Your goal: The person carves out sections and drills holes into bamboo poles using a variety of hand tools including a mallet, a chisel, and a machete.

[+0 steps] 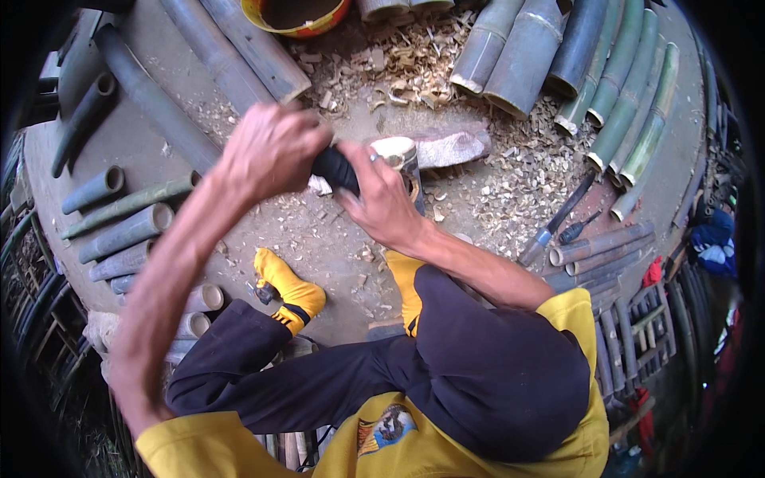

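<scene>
The right hand (382, 195) has its fingers closed on a black piece (335, 170), which sits between the two hands. The left hand (275, 147) is curled at the piece's left end, too blurred to tell how firmly it holds. Just right of the grip stands a pale-topped bamboo tube (411, 169), with a pale wooden block (454, 148) beside it. Below the grip are yellow socks (296, 288). Farther right, wood chips (510, 187) cover the ground near a long-bladed tool (562, 217). Well beyond the grip sits a yellow-and-red basin (311, 30).
</scene>
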`<act>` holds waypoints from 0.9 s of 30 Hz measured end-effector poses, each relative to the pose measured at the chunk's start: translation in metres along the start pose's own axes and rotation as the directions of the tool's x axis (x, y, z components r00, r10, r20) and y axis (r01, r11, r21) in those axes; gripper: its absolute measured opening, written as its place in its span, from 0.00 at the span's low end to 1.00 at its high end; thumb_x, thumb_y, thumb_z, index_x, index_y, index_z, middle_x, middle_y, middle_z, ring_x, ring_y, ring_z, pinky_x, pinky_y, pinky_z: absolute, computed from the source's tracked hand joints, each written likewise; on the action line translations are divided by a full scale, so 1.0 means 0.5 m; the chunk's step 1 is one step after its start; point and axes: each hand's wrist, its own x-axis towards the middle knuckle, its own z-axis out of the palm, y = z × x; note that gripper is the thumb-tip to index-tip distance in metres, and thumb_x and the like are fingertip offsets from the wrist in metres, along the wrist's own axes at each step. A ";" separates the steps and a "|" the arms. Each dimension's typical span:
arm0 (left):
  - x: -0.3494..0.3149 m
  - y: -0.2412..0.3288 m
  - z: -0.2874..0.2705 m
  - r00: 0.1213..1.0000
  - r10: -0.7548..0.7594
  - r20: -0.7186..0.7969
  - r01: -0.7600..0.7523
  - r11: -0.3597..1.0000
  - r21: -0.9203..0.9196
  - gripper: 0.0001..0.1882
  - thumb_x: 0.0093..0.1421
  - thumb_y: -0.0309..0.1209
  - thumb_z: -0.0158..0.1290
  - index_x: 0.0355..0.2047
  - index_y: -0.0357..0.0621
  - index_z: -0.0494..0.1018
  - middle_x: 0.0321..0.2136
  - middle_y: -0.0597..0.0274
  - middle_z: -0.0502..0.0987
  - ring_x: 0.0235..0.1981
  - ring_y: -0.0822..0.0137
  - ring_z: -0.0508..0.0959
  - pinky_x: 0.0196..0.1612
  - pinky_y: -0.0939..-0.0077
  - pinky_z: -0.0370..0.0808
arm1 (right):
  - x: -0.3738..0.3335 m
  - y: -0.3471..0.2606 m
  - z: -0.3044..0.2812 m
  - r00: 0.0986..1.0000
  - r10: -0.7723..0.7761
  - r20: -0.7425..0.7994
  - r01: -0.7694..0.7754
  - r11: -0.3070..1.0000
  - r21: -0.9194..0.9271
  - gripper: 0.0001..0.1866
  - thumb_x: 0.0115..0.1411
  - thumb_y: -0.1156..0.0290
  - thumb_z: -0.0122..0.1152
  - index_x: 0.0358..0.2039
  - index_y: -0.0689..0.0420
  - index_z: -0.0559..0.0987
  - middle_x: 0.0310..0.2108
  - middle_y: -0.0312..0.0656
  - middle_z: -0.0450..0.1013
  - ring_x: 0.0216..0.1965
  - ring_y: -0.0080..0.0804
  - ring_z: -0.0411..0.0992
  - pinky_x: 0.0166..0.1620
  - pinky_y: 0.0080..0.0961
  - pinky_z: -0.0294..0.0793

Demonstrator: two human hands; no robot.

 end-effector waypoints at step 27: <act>-0.222 0.177 0.216 0.871 -0.380 0.311 0.490 0.711 -0.503 0.15 0.39 0.32 0.60 0.31 0.49 0.75 0.20 0.53 0.78 0.22 0.52 0.79 0.33 0.59 0.77 | -0.067 0.006 0.017 0.752 0.144 0.643 0.030 0.967 -0.252 0.24 0.42 0.81 0.56 0.43 0.54 0.68 0.21 0.49 0.71 0.21 0.48 0.72 0.22 0.42 0.71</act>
